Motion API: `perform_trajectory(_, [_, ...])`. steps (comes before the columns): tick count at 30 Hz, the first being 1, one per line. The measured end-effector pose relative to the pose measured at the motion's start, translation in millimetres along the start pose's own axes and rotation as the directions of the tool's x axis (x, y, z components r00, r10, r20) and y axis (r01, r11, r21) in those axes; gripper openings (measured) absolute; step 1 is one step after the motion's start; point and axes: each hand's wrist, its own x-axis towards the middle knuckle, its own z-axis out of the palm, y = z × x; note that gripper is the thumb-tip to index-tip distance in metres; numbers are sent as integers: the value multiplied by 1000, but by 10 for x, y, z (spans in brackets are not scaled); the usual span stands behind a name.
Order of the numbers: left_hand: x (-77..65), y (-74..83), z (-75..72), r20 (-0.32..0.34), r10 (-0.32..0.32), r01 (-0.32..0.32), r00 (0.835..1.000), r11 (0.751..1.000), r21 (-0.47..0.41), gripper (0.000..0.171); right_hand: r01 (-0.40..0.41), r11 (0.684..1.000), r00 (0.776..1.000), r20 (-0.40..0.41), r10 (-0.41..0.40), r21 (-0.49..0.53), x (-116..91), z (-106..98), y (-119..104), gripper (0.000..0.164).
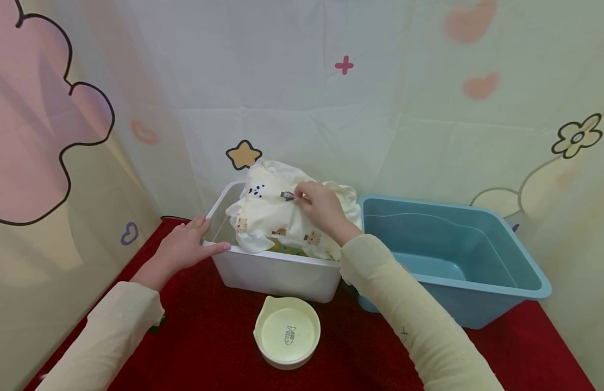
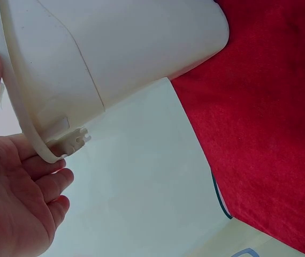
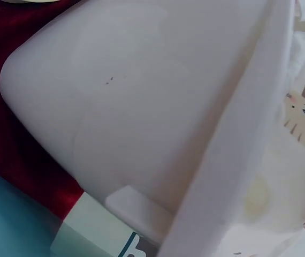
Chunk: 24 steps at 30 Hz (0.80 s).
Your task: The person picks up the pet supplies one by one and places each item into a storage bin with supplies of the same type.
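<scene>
Cloth [image 1: 268,209] (cream, printed with animals) bulges from a white bin [image 1: 277,278] at the head view's centre; the right hand [image 1: 323,209] pinches it, while the left hand [image 1: 182,245], left of centre, grips the rim [image 2: 16,101].

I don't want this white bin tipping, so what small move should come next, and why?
Perhaps ease the patterned cloth straight up with the right grip: it appears to pinch the fabric, while the left grip holds the white bin by its rim, and the cloth's lower edge lies against the front rim, where it might drag.
</scene>
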Motion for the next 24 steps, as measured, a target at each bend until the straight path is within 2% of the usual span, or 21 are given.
perform_trajectory(7, [5,-8,11,-2,0,0,1000,1000,-5,94,-13,1000,1000,18,13,-9,-13,38,10,4])
perform_trajectory(24, [14,-2,11,4,2,-2,1000,1000,7,95,-16,1000,1000,5,16,-15,-40,123,38,4])
